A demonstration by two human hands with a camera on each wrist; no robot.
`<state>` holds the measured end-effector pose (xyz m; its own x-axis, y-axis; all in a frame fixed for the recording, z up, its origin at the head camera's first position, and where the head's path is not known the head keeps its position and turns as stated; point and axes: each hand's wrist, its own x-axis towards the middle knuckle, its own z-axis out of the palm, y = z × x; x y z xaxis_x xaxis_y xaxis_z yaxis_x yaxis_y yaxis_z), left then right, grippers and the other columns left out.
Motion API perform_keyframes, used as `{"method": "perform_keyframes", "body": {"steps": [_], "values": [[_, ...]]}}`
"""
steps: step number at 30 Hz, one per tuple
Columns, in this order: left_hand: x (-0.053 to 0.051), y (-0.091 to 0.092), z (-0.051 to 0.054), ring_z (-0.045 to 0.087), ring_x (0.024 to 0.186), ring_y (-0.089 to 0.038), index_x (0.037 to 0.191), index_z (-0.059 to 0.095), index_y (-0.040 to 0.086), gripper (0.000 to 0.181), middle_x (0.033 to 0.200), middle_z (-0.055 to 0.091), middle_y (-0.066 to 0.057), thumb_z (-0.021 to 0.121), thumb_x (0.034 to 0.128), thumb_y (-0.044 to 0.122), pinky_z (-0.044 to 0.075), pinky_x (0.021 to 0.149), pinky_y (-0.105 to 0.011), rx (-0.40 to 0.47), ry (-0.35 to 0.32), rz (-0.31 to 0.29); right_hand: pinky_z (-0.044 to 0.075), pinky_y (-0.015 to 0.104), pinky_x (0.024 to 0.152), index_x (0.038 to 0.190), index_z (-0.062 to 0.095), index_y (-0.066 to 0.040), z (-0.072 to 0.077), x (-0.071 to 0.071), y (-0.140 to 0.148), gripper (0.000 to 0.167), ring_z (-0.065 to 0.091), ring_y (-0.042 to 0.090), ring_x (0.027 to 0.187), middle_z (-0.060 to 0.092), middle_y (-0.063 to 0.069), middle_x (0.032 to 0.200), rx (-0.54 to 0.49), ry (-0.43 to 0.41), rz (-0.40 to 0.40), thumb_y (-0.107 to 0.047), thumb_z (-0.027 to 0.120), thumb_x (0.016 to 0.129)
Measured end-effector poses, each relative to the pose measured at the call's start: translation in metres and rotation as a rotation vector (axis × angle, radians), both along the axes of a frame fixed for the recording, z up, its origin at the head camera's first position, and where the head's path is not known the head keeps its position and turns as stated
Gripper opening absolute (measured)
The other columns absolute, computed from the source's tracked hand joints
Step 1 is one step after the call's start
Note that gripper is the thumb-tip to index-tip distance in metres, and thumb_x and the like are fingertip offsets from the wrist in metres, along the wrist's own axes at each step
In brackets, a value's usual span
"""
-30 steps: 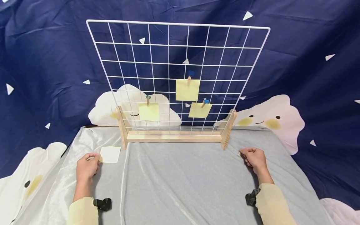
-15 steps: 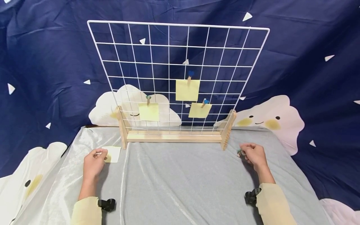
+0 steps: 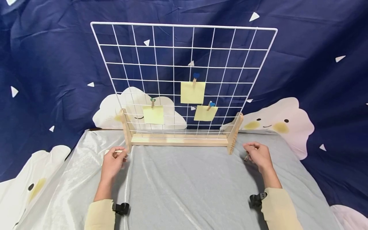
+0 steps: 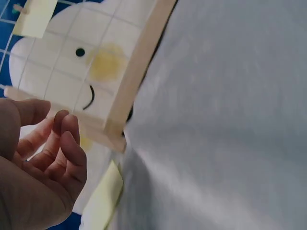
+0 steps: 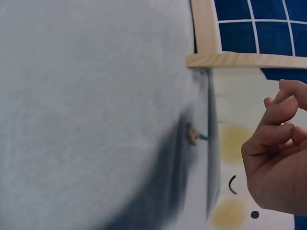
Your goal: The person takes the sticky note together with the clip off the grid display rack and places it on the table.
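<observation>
My left hand (image 3: pixel 114 161) hovers over pale yellow sticky notes (image 4: pixel 103 199) on the grey cloth and partly hides them in the head view. In the left wrist view its fingers are loosely bent, with nothing between thumb and fingertips. My right hand (image 3: pixel 258 156) is raised at the right, its fingers loosely curled and no held thing visible. Just under it, a small wooden clothespin (image 5: pixel 192 134) with a green part lies on the cloth, apart from the fingers. Ahead stands a white wire grid (image 3: pixel 184 25), where clothespins hold an upper note (image 3: pixel 193 92), a right note (image 3: pixel 205 113) and a left note (image 3: pixel 153 115).
A wooden base (image 3: pixel 179 141) with two side posts carries the grid near the table's back edge. Grey cloth (image 3: pixel 184 182) covers the table. Behind it hangs a dark blue curtain (image 3: pixel 51 51) with cloud prints.
My left hand has moved rightward from beside the sticky notes to above them, near the left post. The right hand has lifted slightly away from the clothespin.
</observation>
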<state>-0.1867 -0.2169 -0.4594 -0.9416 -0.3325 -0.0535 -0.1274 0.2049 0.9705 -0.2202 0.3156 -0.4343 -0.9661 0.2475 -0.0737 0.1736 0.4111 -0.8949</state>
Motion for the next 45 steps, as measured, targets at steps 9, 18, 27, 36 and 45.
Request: {"method": "perform_keyframes", "body": {"steps": [9, 18, 27, 36, 45], "values": [[-0.009, 0.03, 0.011, 0.07, 0.077, -0.019, 0.119, 0.061, 0.001, 0.027, 0.084, 0.071, -0.002, 0.064, 0.1013, 0.02, 0.055, 0.061, -0.029, 0.021, 0.077, -0.069, 0.043, 0.025, 0.047, 0.119, 0.061, 0.005, 0.025, 0.0, -0.012, 0.038, 0.049, 0.007, 0.053, 0.062, -0.001, 0.076, -0.042, 0.044, 0.018, -0.027, 0.067, 0.099], [-0.014, 0.048, 0.016, 0.07, 0.089, -0.027, 0.122, 0.061, 0.004, 0.028, 0.096, 0.07, -0.008, 0.068, 0.0992, 0.019, 0.059, 0.068, -0.038, 0.015, 0.094, -0.136, 0.037, 0.023, 0.044, 0.116, 0.063, 0.005, 0.043, 0.002, -0.024, 0.037, 0.046, 0.007, 0.048, 0.054, -0.012, 0.064, -0.025, 0.132, 0.063, -0.025, 0.071, 0.096], [-0.017, 0.06, 0.026, 0.069, 0.094, -0.025, 0.125, 0.057, -0.002, 0.034, 0.1, 0.069, -0.012, 0.069, 0.0981, 0.016, 0.06, 0.071, -0.035, 0.095, 0.147, -0.186, 0.04, 0.025, 0.047, 0.119, 0.064, 0.005, 0.063, 0.0, -0.038, 0.042, 0.048, 0.008, 0.051, 0.053, -0.008, 0.066, -0.006, 0.178, 0.106, -0.029, 0.073, 0.096], [-0.023, 0.074, 0.038, 0.068, 0.091, -0.015, 0.126, 0.058, 0.001, 0.035, 0.112, 0.067, -0.02, 0.07, 0.0979, 0.018, 0.059, 0.072, -0.03, 0.106, 0.175, -0.227, 0.04, 0.023, 0.047, 0.114, 0.065, 0.005, 0.078, -0.002, -0.053, 0.036, 0.048, 0.008, 0.05, 0.055, -0.01, 0.066, -0.012, 0.252, 0.122, -0.025, 0.073, 0.095], [-0.027, 0.084, 0.044, 0.068, 0.097, -0.029, 0.126, 0.058, 0.003, 0.037, 0.112, 0.067, -0.018, 0.073, 0.0948, 0.015, 0.059, 0.072, -0.032, 0.123, 0.197, -0.271, 0.04, 0.022, 0.045, 0.112, 0.067, 0.008, 0.091, -0.007, -0.063, 0.029, 0.045, 0.008, 0.047, 0.057, -0.008, 0.064, -0.06, 0.406, 0.138, -0.014, 0.073, 0.094]]}}
